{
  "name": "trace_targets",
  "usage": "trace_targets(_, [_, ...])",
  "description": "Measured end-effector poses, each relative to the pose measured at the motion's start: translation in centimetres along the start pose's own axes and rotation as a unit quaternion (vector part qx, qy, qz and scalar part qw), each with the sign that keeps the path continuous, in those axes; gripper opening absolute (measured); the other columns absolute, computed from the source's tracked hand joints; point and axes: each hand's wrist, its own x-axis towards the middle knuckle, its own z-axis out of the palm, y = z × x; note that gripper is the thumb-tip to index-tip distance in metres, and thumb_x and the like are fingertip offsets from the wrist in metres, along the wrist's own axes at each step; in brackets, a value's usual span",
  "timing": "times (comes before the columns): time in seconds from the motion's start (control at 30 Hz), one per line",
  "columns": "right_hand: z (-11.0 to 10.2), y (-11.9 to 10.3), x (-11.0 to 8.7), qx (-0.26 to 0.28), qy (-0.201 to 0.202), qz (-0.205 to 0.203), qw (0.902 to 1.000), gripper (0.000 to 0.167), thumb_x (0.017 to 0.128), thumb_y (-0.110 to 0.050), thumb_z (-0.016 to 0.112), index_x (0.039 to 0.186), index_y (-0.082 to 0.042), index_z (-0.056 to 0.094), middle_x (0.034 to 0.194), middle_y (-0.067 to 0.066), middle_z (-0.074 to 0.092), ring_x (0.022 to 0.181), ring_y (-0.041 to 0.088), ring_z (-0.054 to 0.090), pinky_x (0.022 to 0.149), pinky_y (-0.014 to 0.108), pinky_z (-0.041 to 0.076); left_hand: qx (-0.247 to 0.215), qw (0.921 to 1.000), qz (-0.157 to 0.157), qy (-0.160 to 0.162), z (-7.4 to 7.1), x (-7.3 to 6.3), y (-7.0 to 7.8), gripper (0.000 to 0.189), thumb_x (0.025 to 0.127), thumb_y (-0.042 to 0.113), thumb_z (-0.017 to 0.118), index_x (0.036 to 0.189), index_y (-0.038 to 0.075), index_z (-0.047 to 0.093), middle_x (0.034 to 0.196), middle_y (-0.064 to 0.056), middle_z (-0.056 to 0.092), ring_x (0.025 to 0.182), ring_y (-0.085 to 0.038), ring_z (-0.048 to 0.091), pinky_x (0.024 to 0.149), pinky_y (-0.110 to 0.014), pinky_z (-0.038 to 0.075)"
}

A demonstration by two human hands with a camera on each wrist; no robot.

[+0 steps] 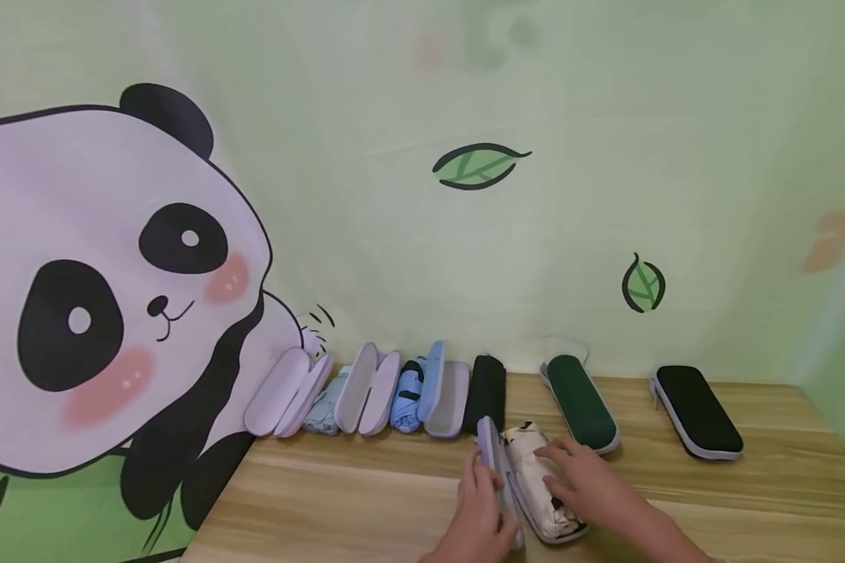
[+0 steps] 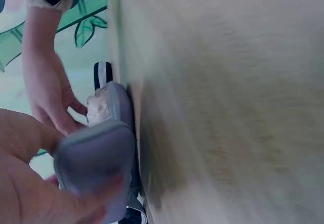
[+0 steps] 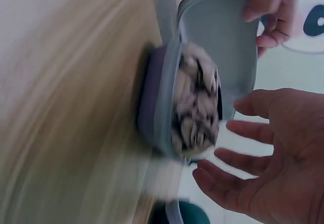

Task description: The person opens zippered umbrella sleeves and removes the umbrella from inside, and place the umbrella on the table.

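Observation:
A lavender hard case (image 1: 566,538) stands opened on the table, its grey-lined lid (image 3: 217,42) raised on the left. Inside lies a folded cream umbrella (image 1: 531,463) with dark patches, bunched fabric showing at its near end. My left hand (image 1: 477,504) grips the lid by its edges, thumb and fingers on either side, as the left wrist view also shows. Over the umbrella's right side is my right hand (image 1: 591,481), holding nothing. Its fingers (image 3: 248,130) are spread and lightly bent, close beside the fabric.
Along the wall stand opened lilac cases (image 1: 271,395), an opened blue case (image 1: 433,383), a grey-blue folded umbrella (image 1: 327,407), a blue one (image 1: 408,399) and a black one (image 1: 487,391). Closed green (image 1: 580,403) and black (image 1: 699,410) cases lie farther right on the wooden table (image 1: 324,500).

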Motion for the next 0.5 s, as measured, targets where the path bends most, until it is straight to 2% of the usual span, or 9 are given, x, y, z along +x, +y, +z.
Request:
trace_targets(0.03, [0.2,-0.3,0.1,-0.001,0.0,0.01,0.9999,0.037,0.095,-0.018,0.071,0.129,-0.005,0.066,0.125,0.018,0.061,0.108,0.038,0.063,0.089,0.054,0.052,0.055,0.9983,0.018,0.008,0.0,-0.3,-0.1,0.048,0.073,0.003,0.07,0.115,0.008,0.049,0.152,-0.025,0.022,0.123,-0.04,0.04,0.095,-0.042,0.048])
trace_targets(0.07, [0.3,-0.6,0.3,-0.003,0.002,0.022,0.9997,0.039,0.095,-0.021,0.071,0.13,-0.005,0.065,0.126,0.019,0.06,0.11,0.04,0.061,0.091,0.055,0.051,0.129,0.9904,0.045,0.019,0.1,-0.4,-0.3,0.044,0.074,0.003,0.072,0.112,0.009,0.052,0.153,-0.025,0.026,0.124,-0.041,0.04,0.095,-0.044,0.048])
trace_targets(0.1, [0.4,-0.8,0.4,-0.009,0.006,0.035,0.9993,0.042,0.095,-0.024,0.072,0.131,-0.004,0.064,0.127,0.02,0.06,0.11,0.041,0.061,0.091,0.056,0.05,0.21,0.9746,0.071,0.03,0.3,-0.5,-0.5,0.041,0.076,0.004,0.073,0.113,0.01,0.054,0.152,-0.023,0.031,0.126,-0.041,0.041,0.097,-0.045,0.048])
trace_targets(0.13, [0.6,-1.1,0.7,-0.015,0.01,0.047,0.9987,0.045,0.094,-0.026,0.073,0.132,-0.004,0.063,0.126,0.021,0.059,0.11,0.042,0.06,0.091,0.057,0.05,0.289,0.9509,0.103,0.041,0.3,-0.4,-0.7,0.038,0.079,0.007,0.075,0.113,0.011,0.058,0.152,-0.02,0.037,0.129,-0.041,0.043,0.1,-0.046,0.047])
trace_targets(0.23, [0.9,-1.7,1.4,-0.038,0.02,0.075,0.9962,0.054,0.093,-0.032,0.074,0.134,0.0,0.06,0.125,0.026,0.058,0.111,0.045,0.058,0.093,0.059,0.048,0.474,0.8617,0.175,0.048,0.4,0.2,-1.1,0.022,0.091,0.018,0.067,0.113,0.017,0.068,0.144,-0.009,0.053,0.137,-0.032,0.046,0.109,-0.048,0.04])
trace_targets(0.27, [1.1,-1.8,1.7,-0.046,0.021,0.082,0.9954,0.058,0.092,-0.033,0.075,0.135,0.001,0.059,0.124,0.028,0.058,0.11,0.046,0.057,0.093,0.06,0.047,0.508,0.8406,0.184,0.036,0.4,0.4,-1.1,0.02,0.096,0.021,0.061,0.114,0.018,0.069,0.142,-0.006,0.056,0.137,-0.03,0.047,0.111,-0.046,0.038])
trace_targets(0.3, [1.2,-1.9,1.9,-0.051,0.019,0.089,0.9945,0.061,0.091,-0.034,0.076,0.136,0.003,0.058,0.122,0.029,0.058,0.109,0.046,0.057,0.092,0.06,0.047,0.53,0.8277,0.185,0.015,0.3,0.7,-1.1,0.025,0.098,0.029,0.059,0.118,0.018,0.069,0.141,-0.005,0.056,0.137,-0.029,0.047,0.113,-0.045,0.036])
trace_targets(0.37, [1.5,-2.1,2.4,-0.058,0.006,0.104,0.9929,0.067,0.089,-0.037,0.078,0.138,0.005,0.055,0.122,0.032,0.055,0.108,0.046,0.057,0.092,0.061,0.047,0.552,0.8167,0.163,-0.043,0.2,1.2,-1.1,0.046,0.1,0.048,0.053,0.13,0.016,0.065,0.146,-0.007,0.053,0.141,-0.03,0.043,0.116,-0.045,0.031])
trace_targets(0.5, [2.2,-2.0,3.1,-0.051,-0.027,0.128,0.9901,0.078,0.087,-0.043,0.078,0.144,0.003,0.05,0.128,0.035,0.05,0.108,0.05,0.057,0.091,0.063,0.048,0.551,0.8183,0.073,-0.145,0.7,1.6,-1.8,0.094,0.089,0.086,0.029,0.156,0.022,0.041,0.162,-0.008,0.036,0.153,-0.031,0.024,0.121,-0.051,0.017])
